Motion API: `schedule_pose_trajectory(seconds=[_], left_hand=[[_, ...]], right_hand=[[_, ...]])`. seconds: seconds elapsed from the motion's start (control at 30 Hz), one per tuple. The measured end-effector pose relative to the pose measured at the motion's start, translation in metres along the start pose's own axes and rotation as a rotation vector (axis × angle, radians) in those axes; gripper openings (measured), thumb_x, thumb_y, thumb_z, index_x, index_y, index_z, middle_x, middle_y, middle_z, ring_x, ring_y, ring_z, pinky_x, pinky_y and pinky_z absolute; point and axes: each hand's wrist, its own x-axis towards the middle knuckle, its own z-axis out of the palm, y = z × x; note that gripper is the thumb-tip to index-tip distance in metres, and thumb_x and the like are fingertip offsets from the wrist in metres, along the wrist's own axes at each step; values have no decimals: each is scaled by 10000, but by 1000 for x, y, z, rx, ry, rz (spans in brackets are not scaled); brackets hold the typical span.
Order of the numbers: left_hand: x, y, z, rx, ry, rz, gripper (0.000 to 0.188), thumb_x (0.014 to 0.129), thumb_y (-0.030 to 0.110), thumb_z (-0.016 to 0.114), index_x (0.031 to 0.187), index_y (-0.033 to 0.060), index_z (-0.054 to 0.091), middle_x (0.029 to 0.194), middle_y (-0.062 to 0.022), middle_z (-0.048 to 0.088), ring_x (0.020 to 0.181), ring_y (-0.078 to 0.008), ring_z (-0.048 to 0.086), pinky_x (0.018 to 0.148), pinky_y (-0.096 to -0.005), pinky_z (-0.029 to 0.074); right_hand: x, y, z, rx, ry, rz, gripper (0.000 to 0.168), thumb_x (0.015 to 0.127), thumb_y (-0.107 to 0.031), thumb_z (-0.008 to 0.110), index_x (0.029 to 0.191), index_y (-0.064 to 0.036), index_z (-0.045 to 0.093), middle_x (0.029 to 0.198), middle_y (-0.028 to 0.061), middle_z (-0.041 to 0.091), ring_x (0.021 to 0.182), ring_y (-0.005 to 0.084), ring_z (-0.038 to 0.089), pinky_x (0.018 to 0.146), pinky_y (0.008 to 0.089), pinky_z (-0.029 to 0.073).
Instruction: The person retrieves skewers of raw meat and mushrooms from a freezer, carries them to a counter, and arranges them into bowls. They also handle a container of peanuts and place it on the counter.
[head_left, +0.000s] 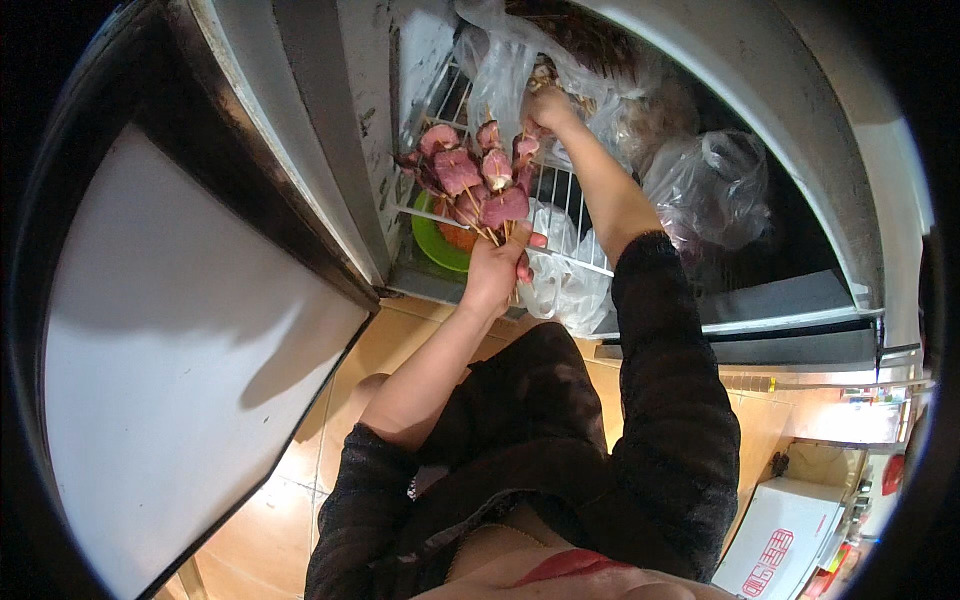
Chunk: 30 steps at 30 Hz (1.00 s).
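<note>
My left hand (495, 271) grips the thin wooden stick ends of a bunch of meat skewers (459, 171). Pink slices of meat are threaded on them, fanning out over the front of a white wire shelf (559, 196) in an open refrigerator. Farther in, my right hand (549, 109) reaches to the mouth of a clear plastic bag (501, 71). Its fingers are curled down and mostly hidden, so what they hold cannot be made out. Brownish skewered pieces (543, 73) show in the bag just beyond that hand.
Beneath the shelf sit a green bowl (427, 238) with orange contents and a white plastic bag (570, 296). Another filled clear bag (712, 187) is at the right. The refrigerator door (180, 360) stands open on my left. A white box (784, 536) bearing red writing lies behind on the right.
</note>
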Motion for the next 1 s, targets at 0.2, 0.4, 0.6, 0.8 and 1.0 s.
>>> schedule_pose_trajectory(seconds=[0.2,0.4,0.6,0.8,1.0], left_hand=[[-2,1,1,-33,-16,-3,144,877,163,505,864,20,503,728,-67,597,414,-62,392,387,-214,371],[-2,6,-3,-27,25,22,148,874,164,509,857,17,503,729,-64,592,414,-63,393,389,-216,378],[-2,4,-6,-11,0,-10,139,874,168,512,856,30,502,726,-58,594,416,-58,386,392,-217,370],[2,3,-5,9,9,-33,126,876,173,510,859,49,497,744,-60,597,424,-56,372,396,-221,355],[6,-2,0,7,-9,1,130,870,162,519,882,34,500,745,-69,596,448,-79,415,401,-226,370]], right_hand=[[34,6,13,-256,-1,-52,261,754,-220,516,865,-23,646,824,134,644,700,248,631,614,342,483],[36,-14,9,558,38,163,206,776,-156,468,827,-10,604,717,175,587,626,239,574,533,349,437],[24,42,28,-32,154,-177,354,802,-238,448,1042,-6,566,941,197,597,887,371,559,784,410,441],[-101,34,-6,975,-43,174,306,873,-349,468,718,-87,499,533,-35,400,385,55,318,324,210,217],[-232,24,12,1038,287,272,324,890,-374,446,730,-96,488,572,-51,443,465,34,389,405,177,296]])
